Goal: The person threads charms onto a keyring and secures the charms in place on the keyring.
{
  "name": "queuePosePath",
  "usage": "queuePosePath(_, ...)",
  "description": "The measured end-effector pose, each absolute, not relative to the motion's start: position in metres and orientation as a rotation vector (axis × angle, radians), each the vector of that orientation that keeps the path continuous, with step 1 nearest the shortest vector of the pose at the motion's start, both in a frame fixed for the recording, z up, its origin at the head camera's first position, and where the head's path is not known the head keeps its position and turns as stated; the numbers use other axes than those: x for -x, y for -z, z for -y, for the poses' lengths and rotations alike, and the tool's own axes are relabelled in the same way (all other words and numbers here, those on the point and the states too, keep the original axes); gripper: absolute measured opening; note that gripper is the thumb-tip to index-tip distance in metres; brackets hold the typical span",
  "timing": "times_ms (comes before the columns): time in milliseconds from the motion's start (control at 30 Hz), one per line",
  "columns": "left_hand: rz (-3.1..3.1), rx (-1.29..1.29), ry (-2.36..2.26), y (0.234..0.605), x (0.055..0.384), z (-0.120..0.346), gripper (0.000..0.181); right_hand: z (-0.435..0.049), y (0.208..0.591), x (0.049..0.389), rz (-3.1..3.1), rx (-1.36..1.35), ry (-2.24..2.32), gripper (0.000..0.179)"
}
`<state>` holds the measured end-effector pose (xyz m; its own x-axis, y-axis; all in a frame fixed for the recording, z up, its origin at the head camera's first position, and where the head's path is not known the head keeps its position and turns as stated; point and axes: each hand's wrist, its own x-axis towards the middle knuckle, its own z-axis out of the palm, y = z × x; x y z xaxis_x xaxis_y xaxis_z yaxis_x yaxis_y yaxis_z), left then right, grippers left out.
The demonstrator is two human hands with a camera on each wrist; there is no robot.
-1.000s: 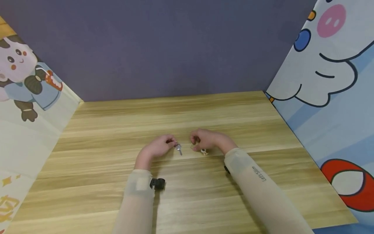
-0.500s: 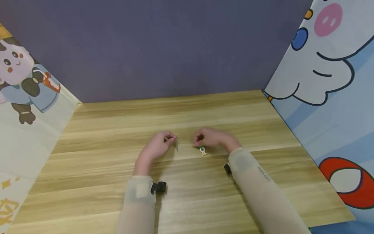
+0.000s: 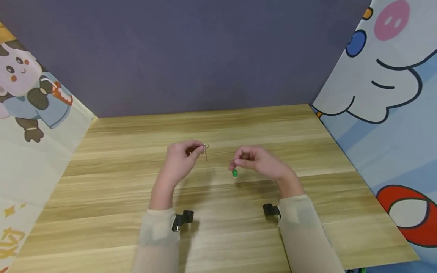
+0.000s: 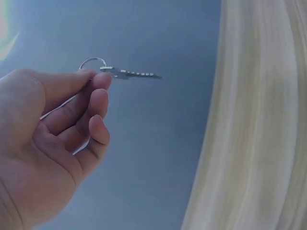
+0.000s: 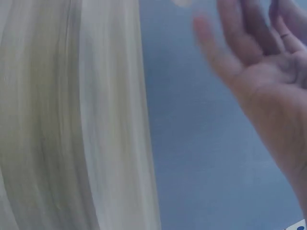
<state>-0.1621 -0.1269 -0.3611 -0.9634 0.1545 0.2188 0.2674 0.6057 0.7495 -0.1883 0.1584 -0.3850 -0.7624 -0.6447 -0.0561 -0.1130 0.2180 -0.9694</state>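
My left hand (image 3: 179, 161) pinches a metal key (image 3: 206, 154) on a thin ring, raised over the wooden table. In the left wrist view the key (image 4: 139, 74) points sideways from the fingertips, and the ring (image 4: 94, 58) loops up beside the thumb; the other fingers are loosely bent. Across a gap, my right hand (image 3: 263, 163) pinches a keychain from which a small green charm (image 3: 235, 173) dangles. Its ring is mostly covered by fingers. In the right wrist view the right hand (image 5: 273, 81) is blurred, and its fingertips run out at the top.
The wood-grain table (image 3: 109, 182) ends at a dark grey-purple wall (image 3: 205, 57). Cartoon-printed panels stand on the left (image 3: 30, 159) and right (image 3: 382, 151). Black wrist cameras (image 3: 186, 217) sit at both cuffs.
Both hands have lifted from low over the table. My left hand has moved up with the key; my right hand has moved right, raising the keychain so that its green charm hangs.
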Motion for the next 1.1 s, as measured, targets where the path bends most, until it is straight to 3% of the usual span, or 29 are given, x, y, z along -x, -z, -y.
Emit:
queuePosePath(333, 2.557, 0.39, 1.503, 0.356, 0.159, 0.121, 0.026, -0.157, 0.373, 0.177, -2.123, 0.724, 1.575, 0.01)
queuePosePath(533, 2.506, 0.417, 1.576, 0.356, 0.158, 0.119, 0.021, -0.152, 0.371, 0.176, -2.204, 0.661, 1.64, 0.008)
queuePosePath(1100, 2.482, 0.477, 1.723, 0.364, 0.157, 0.112, 0.02, -0.133, 0.372, 0.173, -2.198, 0.637, 1.798, 0.023)
